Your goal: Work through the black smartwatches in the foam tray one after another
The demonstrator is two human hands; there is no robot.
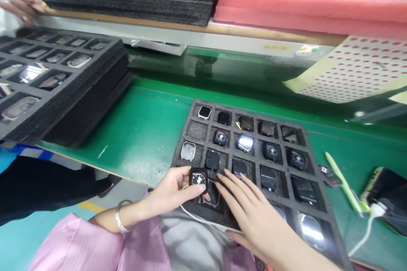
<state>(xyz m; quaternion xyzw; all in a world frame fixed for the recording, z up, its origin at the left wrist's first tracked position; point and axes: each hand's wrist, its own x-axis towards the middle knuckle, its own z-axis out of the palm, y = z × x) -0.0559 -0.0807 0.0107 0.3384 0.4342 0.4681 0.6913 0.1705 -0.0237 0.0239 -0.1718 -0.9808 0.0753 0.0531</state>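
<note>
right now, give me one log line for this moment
left hand: grips watch | right hand: open, fingertips on foam tray | slots: other watches, some empty

we see a green bench carrying a black foam tray. left of that tray sits a stack of foam trays; right of it lie a green pen and a plugged-in phone.
</note>
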